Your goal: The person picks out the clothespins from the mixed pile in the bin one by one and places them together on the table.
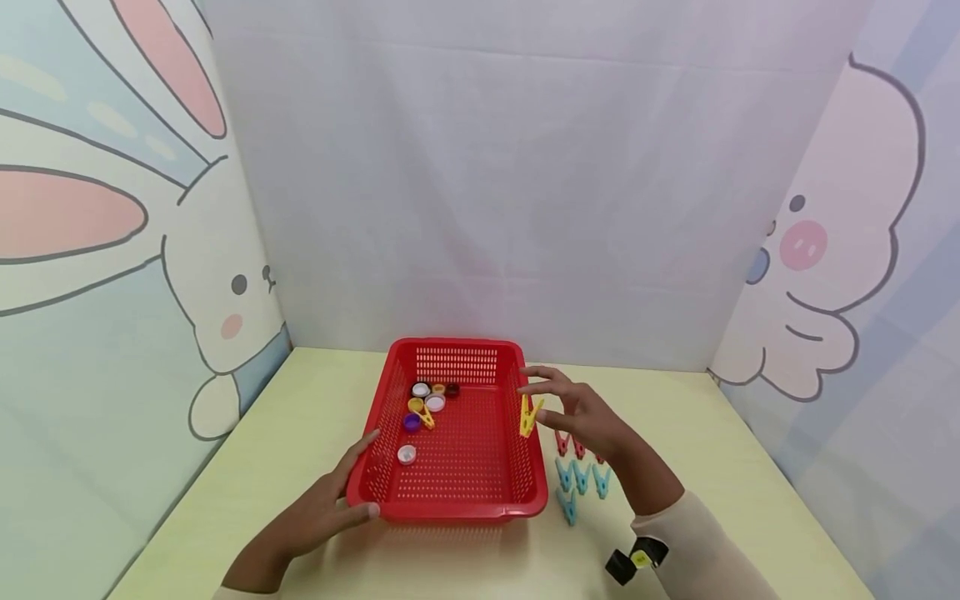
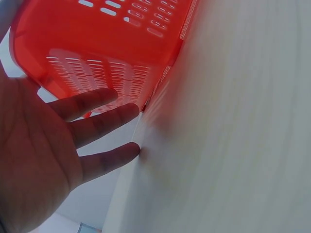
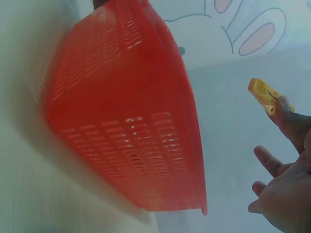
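Note:
My right hand (image 1: 588, 417) pinches a yellow clothespin (image 1: 527, 419) above the right rim of a red plastic basket (image 1: 450, 511). In the right wrist view the thumb lies against this clothespin (image 3: 265, 93), and other fingers are spread apart. My left hand (image 1: 322, 508) is at the basket's front left corner, its fingers straight along the outer side, as the left wrist view shows. Inside the basket another yellow clothespin (image 1: 427, 420) lies among several bottle caps, including a purple cap (image 1: 412, 422) and a white cap (image 1: 407, 454).
Right of the basket, red clothespins (image 1: 578, 448) and several light blue clothespins (image 1: 582, 478) lie in rows on the pale yellow table (image 1: 697, 483), partly under the right forearm. A white cloth (image 1: 495, 183) hangs behind. Cartoon-printed panels (image 1: 82, 375) stand at both sides.

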`<state>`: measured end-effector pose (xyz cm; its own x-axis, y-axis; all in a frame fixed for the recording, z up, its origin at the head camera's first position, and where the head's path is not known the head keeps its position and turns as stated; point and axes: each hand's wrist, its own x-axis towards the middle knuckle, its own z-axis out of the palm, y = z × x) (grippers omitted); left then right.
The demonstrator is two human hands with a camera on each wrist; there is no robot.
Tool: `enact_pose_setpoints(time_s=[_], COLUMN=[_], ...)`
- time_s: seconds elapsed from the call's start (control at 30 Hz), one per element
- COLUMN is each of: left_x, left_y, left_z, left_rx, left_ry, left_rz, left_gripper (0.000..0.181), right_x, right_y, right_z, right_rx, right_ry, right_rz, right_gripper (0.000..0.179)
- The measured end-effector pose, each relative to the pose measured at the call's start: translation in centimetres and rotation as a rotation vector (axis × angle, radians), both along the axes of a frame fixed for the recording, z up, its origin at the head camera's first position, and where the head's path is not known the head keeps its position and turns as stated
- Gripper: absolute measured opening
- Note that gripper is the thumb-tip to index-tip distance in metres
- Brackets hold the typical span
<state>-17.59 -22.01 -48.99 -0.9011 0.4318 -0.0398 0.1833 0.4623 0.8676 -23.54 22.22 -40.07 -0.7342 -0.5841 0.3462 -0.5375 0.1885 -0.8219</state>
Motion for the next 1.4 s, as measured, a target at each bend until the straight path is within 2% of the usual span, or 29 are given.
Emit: enact_pose_setpoints(time_s=[0.23, 0.33, 0.47, 0.5, 0.6, 0.7, 0.87, 0.97, 1.2, 1.4], left_x=[0.0, 0.0, 0.0, 0.1, 0.0, 0.0, 0.1, 0.0, 0.0, 0.0], left_y=[-0.1, -0.1, -0.1, -0.1, -0.2, -0.2, -0.1, -0.1, 0.0, -0.1], left_z=[0.1, 0.0, 0.2, 0.3, 0.5, 0.5, 0.4, 0.3, 0.6, 0.4], left_rx=[0.02, 0.02, 0.018, 0.029, 0.018, 0.014, 0.009, 0.005, 0.008, 0.016], left_ry=[0.014, 0.041, 0.033, 0.013, 0.021, 0.028, 0.007, -0.004, 0.015, 0.001], left_rz=[-0.006, -0.012, -0.02, -0.02, -0.021, -0.023, -0.013, -0.003, -0.022, -0.017], left_gripper=[0.106, 0.103, 0.106, 0.107, 0.108, 0.107, 0.107, 0.108, 0.108, 0.108], right_x=[1.2, 1.8, 2.6, 2.7, 3.2, 3.7, 4.6, 5.0, 5.4, 5.5], right_y=[2.9, 4.3, 6.1, 6.4, 7.4, 7.9, 8.5, 8.8, 9.9, 10.6], right_z=[-2.0, -2.9, -4.1, -4.4, -5.1, -5.6, -6.4, -7.0, -8.5, -10.2], right_rx=[-0.018, -0.016, -0.009, -0.004, 0.016, 0.03, 0.051, 0.048, 0.014, 0.019], right_ry=[-0.048, -0.081, -0.137, -0.141, -0.136, -0.146, -0.213, -0.232, -0.237, -0.271], right_rz=[-0.034, -0.054, -0.067, -0.071, -0.087, -0.112, -0.154, -0.143, -0.083, -0.071], right_gripper=[0.041, 0.039, 0.038, 0.038, 0.038, 0.038, 0.039, 0.039, 0.038, 0.039])
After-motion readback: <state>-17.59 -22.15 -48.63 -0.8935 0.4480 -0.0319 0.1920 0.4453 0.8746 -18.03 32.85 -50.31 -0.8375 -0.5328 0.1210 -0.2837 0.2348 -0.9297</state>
